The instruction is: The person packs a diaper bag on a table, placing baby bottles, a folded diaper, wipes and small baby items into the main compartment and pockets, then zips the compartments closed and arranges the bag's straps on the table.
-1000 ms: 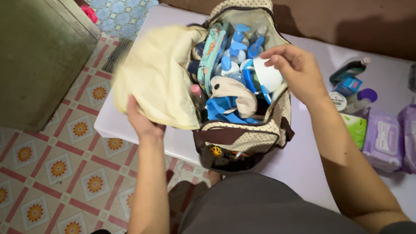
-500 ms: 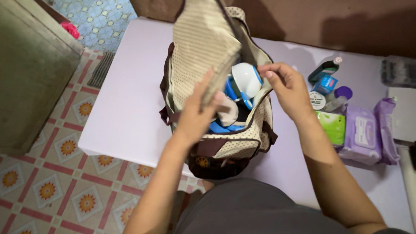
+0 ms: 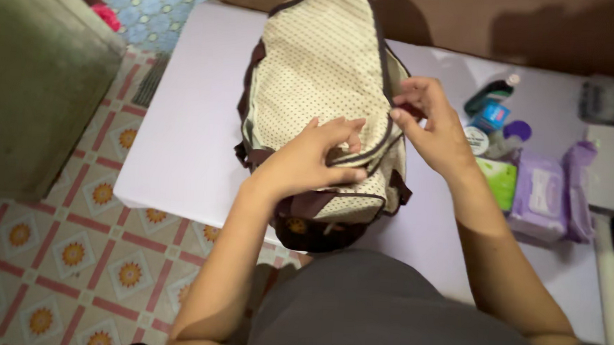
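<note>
My left hand (image 3: pixel 311 162) pinches the cream dotted flap (image 3: pixel 319 75) of the brown bag (image 3: pixel 318 225). My right hand (image 3: pixel 432 126) grips the flap's trimmed edge, beside purple wipe packs (image 3: pixel 540 195) on the white table (image 3: pixel 182 145).

A bag (image 3: pixel 318 89) sits on the table (image 3: pixel 182 152), both hands on its closed flap: left hand (image 3: pixel 307 162) at the near end, right hand (image 3: pixel 432 126) at its right edge. Wipe packs (image 3: pixel 540 195) and small bottles (image 3: pixel 489 105) lie right of the bag.
</note>
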